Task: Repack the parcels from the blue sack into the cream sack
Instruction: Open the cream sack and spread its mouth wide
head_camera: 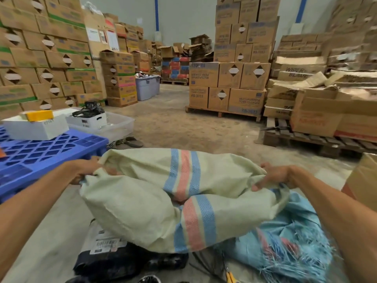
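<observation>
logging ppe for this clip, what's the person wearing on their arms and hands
Nothing that shows. The left hand and right hand are ungloved. Both forearms are bare right to the frame edge, with no sleeves in view and no watch or band on either wrist.

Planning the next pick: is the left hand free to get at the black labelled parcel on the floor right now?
Probably not yet: the left hand grips the cream sack's rim, and the sack hangs over part of the black parcel. Its labelled end lies uncovered, so letting go should suffice.

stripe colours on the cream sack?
Blue, pink, blue bands down the cream sack, clearest in the head view, the only one.
</observation>
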The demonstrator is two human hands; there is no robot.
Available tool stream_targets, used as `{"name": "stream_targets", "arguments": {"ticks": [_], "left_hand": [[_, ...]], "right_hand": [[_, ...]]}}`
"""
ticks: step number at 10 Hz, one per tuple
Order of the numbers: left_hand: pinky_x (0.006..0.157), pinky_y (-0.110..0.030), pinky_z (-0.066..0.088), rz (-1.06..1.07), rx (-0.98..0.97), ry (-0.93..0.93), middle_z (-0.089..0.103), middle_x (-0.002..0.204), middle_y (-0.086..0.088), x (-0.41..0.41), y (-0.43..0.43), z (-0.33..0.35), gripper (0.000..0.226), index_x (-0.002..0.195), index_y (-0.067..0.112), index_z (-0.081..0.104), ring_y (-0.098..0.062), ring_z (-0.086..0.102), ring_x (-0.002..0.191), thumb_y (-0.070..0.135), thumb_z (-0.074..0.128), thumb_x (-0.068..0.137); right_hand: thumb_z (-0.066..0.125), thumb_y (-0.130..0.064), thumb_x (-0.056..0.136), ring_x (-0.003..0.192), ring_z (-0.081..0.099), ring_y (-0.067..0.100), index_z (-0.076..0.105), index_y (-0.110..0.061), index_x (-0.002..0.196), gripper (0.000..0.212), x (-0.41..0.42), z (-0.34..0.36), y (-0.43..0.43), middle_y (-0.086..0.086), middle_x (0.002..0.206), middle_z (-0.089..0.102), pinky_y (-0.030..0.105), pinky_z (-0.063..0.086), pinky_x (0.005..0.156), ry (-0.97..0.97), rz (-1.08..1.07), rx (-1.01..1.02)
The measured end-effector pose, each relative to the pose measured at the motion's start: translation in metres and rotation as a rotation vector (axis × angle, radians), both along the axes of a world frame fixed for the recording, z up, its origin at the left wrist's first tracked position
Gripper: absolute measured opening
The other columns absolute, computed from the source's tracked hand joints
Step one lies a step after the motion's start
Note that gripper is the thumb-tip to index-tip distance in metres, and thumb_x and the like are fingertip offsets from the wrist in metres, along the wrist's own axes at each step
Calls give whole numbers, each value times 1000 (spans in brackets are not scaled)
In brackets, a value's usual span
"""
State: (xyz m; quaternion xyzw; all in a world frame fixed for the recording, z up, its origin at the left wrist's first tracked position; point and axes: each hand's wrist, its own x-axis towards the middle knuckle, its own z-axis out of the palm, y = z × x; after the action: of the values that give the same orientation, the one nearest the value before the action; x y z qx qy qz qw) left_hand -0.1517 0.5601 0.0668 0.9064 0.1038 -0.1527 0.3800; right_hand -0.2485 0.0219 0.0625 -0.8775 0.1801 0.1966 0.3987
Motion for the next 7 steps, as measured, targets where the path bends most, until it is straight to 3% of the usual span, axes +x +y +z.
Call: {"name": "stream_targets", "arguments": {"ticks": [1,2,3,4,5,6,7], "left_hand": [[78,-41,41,70,96,-381,44,114,-11,17,0,-10,78,116,13,37,-29,47,97,16,93,61],[63,-38,38,189,218,-745,52,95,-13,19,-5,-8,54,94,11,48,-30,49,83,9,89,57],[54,-32,39,253,374,-862,58,66,-9,18,-7,-12,21,69,15,59,-31,54,66,5,77,64],[51,-33,35,187,380,-812,45,48,-12,22,-14,-21,31,48,11,48,-34,51,57,-4,68,67],[54,-34,39,345,137,-629,49,57,-13,41,-28,-31,28,55,6,48,-35,56,66,-2,67,73],[62,-39,51,568,-433,-322,68,109,-13,158,26,-94,30,105,6,63,-29,65,91,7,67,75],[61,-52,56,690,-784,-207,66,121,1,213,32,-122,46,117,25,64,-26,65,96,23,65,70]], "right_hand": [[95,-28,59,109,57,30,33,-24,132,96,19,-16,1,10,127,52,43,56,82,-132,-28,-136],[90,-26,68,96,62,27,56,-16,113,58,29,-24,3,9,109,66,40,55,81,-398,-93,-272],[91,-41,65,82,66,21,74,-28,97,38,32,-26,9,0,86,72,32,54,72,-564,-260,-471],[88,-44,67,70,66,19,77,-29,92,31,36,-25,17,-1,75,70,32,58,66,-601,-380,-635],[84,-28,75,71,65,23,75,-17,89,20,44,-22,31,6,78,69,32,56,64,-625,-492,-571],[66,-7,86,81,62,29,63,-1,88,7,56,-20,41,12,92,64,37,55,65,-529,-626,-287],[47,0,96,83,55,24,50,-8,77,21,61,-9,52,12,97,54,30,48,70,-383,-602,231]]}}
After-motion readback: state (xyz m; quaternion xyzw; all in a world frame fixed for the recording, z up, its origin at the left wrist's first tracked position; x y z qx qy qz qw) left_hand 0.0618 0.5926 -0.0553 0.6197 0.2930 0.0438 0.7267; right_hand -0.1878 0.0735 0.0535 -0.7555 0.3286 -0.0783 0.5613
